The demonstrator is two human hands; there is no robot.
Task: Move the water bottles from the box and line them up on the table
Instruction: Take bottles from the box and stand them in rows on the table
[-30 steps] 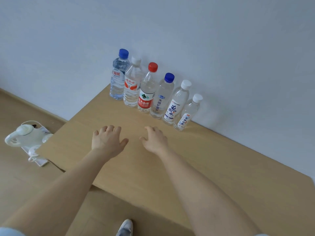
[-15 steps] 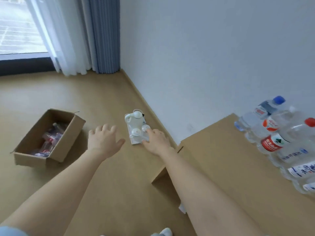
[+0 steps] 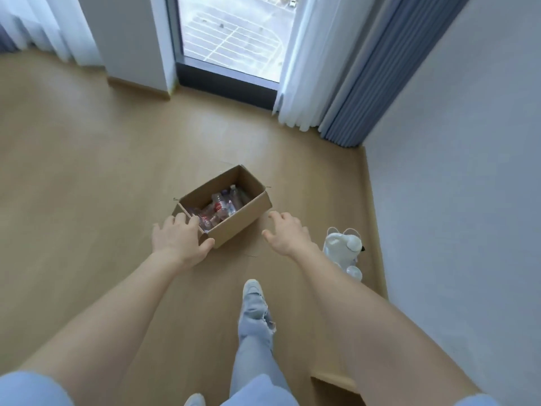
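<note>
An open cardboard box (image 3: 246, 216) sits on the wooden floor ahead of me, with several clear water bottles (image 3: 221, 208) lying inside. My left hand (image 3: 179, 240) is stretched out in front of the box's near left corner, fingers apart, holding nothing. My right hand (image 3: 285, 233) reaches out just right of the box, fingers spread and empty. The table and the lined-up bottles are out of view, apart from a table corner (image 3: 333, 379) at the bottom right.
A white toy-like object (image 3: 347, 249) lies on the floor by the right wall. My leg and shoe (image 3: 254, 294) step forward between my arms. A window (image 3: 234, 33) with white and blue curtains (image 3: 345, 71) stands behind the box.
My view has swung left from the table and its bottle row to the floor. The box now lies straight ahead and closer. Both hands stay extended and empty.
</note>
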